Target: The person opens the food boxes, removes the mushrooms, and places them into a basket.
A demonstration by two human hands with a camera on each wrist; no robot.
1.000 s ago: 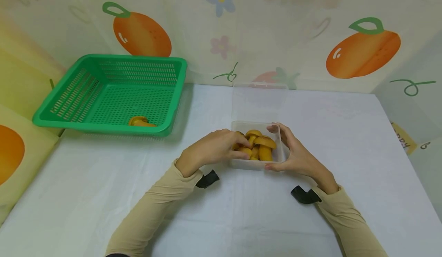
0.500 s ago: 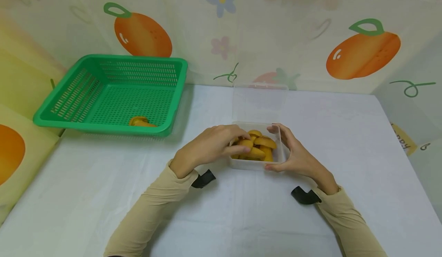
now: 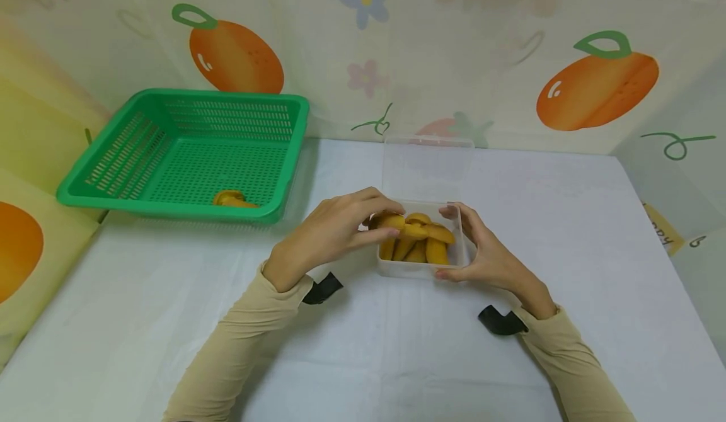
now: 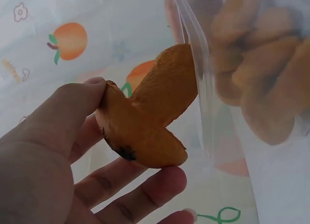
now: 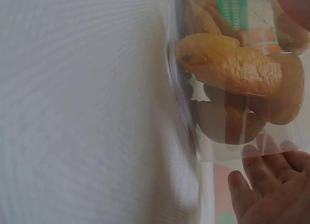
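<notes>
My left hand pinches a brown-yellow mushroom between thumb and fingers, over the left rim of a clear plastic box. In the left wrist view that mushroom has a dark patch on its cap, and its stem points toward the box wall. Several more mushrooms lie piled in the box. At the box's right side my right hand grips it, thumb at the front corner and fingers at the back. The right wrist view shows mushrooms through the clear wall, with fingertips against the box.
A green plastic basket stands at the back left with one mushroom near its front wall. The box's clear lid is folded back behind it. White cloth covers the table, and a fruit-printed curtain hangs behind.
My left hand has drawn back leftward and up from inside the box, bringing a mushroom to the left rim. Mushrooms in the box have shifted. My right hand has stayed on the box.
</notes>
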